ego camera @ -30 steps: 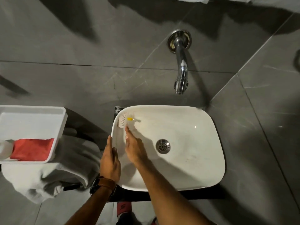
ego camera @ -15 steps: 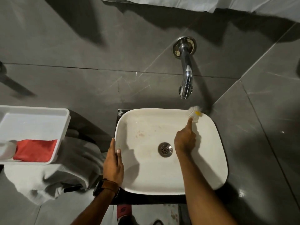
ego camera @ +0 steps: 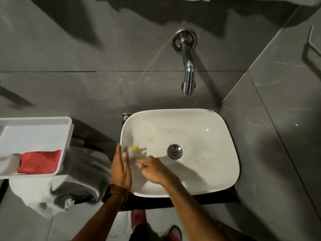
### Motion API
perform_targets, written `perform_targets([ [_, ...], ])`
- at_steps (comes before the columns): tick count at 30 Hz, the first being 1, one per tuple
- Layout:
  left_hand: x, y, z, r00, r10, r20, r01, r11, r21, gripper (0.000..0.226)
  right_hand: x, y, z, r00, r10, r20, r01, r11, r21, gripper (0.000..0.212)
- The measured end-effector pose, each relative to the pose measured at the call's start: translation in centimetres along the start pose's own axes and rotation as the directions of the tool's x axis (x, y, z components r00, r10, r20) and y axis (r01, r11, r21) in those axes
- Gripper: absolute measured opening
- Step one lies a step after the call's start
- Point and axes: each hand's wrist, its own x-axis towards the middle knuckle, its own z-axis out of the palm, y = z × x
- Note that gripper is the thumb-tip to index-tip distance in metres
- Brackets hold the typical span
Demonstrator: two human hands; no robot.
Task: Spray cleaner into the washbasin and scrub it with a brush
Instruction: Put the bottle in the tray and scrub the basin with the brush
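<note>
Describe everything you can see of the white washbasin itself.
The washbasin is a glossy white, rounded-rectangle bowl, ceramic by its look, sitting on a dark counter below a chrome wall tap. A round metal drain sits near its middle. Faint brownish stains mark the far inner slope. The left hand rests on its left rim; the right hand reaches inside, holding a blurred brush near the left wall.

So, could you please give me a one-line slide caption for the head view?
Right hand scrubs the white washbasin with a brush; left hand braces its rim.
</note>
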Motion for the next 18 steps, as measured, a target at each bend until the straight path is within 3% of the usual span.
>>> perform_targets([
  [2, 0.0, 0.1, -0.1, 1.000, 0.003, 0.004, -0.003, 1.000, -0.009, 0.069, -3.7, 1.4, -1.1, 0.981, 0.122, 0.149, -0.093, 0.979, -0.184, 0.048],
  [3, 0.0, 0.1, -0.1, 1.000, 0.005, 0.003, -0.005, 1.000, -0.005, 0.068, -5.2, 2.2, -1.6, 0.967, 0.203, 0.155, -0.158, 0.951, -0.265, 0.055],
  [6, -0.1, 0.4, -0.1, 1.000, 0.000, 0.008, 0.000, 1.000, 0.007, 0.068, -8.3, 3.7, -3.9, 0.925, 0.371, -0.081, -0.355, 0.769, -0.532, 0.045],
  [7, -0.1, 0.4, -0.1, 1.000, 0.001, 0.014, -0.002, 1.000, 0.005, 0.069, -8.9, 4.1, -4.6, 0.900, 0.401, -0.170, -0.420, 0.694, -0.585, 0.042],
  [9, -0.1, 0.3, -0.1, 1.000, 0.008, 0.023, -0.008, 1.000, 0.002, 0.069, -9.3, 4.4, -4.7, 0.877, 0.418, -0.238, -0.471, 0.645, -0.603, 0.045],
  [12, 0.1, -0.1, 0.0, 1.000, 0.016, 0.022, -0.017, 1.000, 0.010, 0.068, -8.0, 1.8, -1.6, 0.949, 0.308, -0.066, -0.298, 0.810, -0.505, 0.051],
  [14, 0.1, -0.4, 0.2, 0.999, 0.034, 0.013, -0.034, 0.999, 0.029, 0.067, -6.0, -1.2, 1.0, 0.981, 0.191, 0.036, -0.165, 0.918, -0.359, 0.038],
  [16, 0.2, -0.6, 0.4, 0.999, 0.045, 0.019, -0.046, 0.998, 0.036, 0.065, -2.5, -2.5, 1.8, 0.988, 0.083, -0.129, -0.126, 0.920, -0.372, 0.027],
  [18, 0.3, -0.9, 0.5, 0.999, 0.041, 0.022, -0.041, 0.999, 0.031, 0.065, 0.2, -1.8, 0.0, 0.961, 0.003, -0.278, -0.130, 0.888, -0.440, 0.028],
])
